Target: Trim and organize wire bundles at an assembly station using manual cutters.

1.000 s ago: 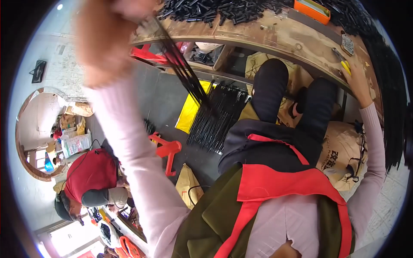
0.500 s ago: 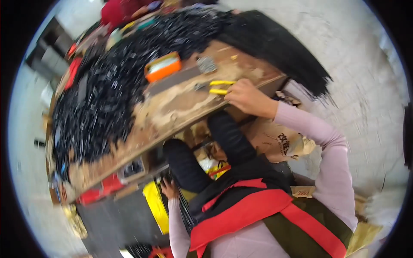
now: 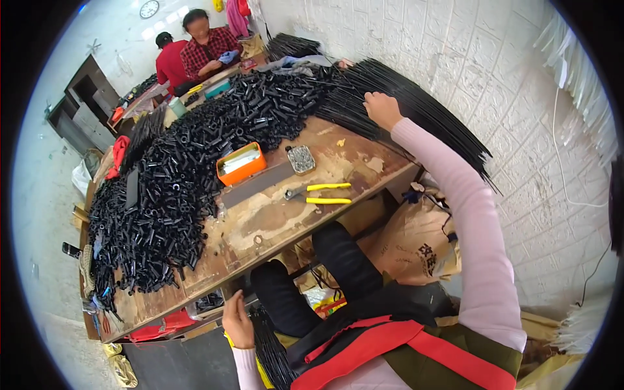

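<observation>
My right hand [image 3: 382, 112] is at the bundle of thin black rods [image 3: 416, 97] on the far right of the table. Its fingers are curled together, and I cannot make out whether a rod is between them. Pliers with yellow handles [image 3: 329, 201] lie spread on the bare wood nearer to me, with no hand on them. Beside my knee, just off the table's front edge, my left hand [image 3: 239, 323] is raised with loosely stretched fingers and nothing in it. Below it, a sheaf of long black rods [image 3: 268, 348] rests by my leg.
A big heap of short black tubular parts [image 3: 169, 188] covers the table's left and back. An orange box [image 3: 241, 164], a small container of metal bits [image 3: 301, 159] and a dark flat strip [image 3: 259, 184] sit mid-table. Two people work at the far end; one [image 3: 208, 52] wears a checked shirt.
My right hand has let go of the pliers and moved away to the black rods. My left hand has risen from beside my leg. The view has tilted up, showing more of the room.
</observation>
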Demonstrator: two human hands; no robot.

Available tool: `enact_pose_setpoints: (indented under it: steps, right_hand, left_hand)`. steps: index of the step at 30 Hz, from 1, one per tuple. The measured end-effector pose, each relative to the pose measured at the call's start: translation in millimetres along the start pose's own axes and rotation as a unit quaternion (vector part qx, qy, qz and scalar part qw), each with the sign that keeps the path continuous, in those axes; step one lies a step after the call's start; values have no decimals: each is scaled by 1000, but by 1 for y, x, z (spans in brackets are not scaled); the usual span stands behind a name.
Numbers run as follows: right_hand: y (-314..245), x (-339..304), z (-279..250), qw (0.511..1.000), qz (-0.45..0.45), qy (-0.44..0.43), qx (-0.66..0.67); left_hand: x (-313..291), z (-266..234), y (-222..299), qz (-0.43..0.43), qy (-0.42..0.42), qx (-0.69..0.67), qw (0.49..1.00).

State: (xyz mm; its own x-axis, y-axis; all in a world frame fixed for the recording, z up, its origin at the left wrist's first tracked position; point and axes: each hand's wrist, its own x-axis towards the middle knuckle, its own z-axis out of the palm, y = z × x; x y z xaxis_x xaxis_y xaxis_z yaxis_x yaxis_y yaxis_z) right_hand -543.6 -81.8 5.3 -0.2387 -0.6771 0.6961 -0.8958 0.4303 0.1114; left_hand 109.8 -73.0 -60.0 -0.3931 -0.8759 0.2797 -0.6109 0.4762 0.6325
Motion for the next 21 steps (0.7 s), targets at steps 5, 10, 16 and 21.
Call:
enact_pose_setpoints:
  steps: [5, 10, 16, 21]
  right_hand:
    - [18, 25, 37, 990, 81, -72, -86]
    - [23, 34, 20, 995, 75, -63, -35]
    - [53, -6, -42, 991, 73, -28, -105]
    - [95, -35, -34, 979, -23, -24, -203]
  left_hand:
    - [-8, 9, 77, 49, -36, -45, 997]
    - [-8, 17, 95, 50, -66, -79, 993]
    - [2, 31, 96, 68, -95, -128, 985]
    - [-2, 30, 100, 113, -117, -146, 976]
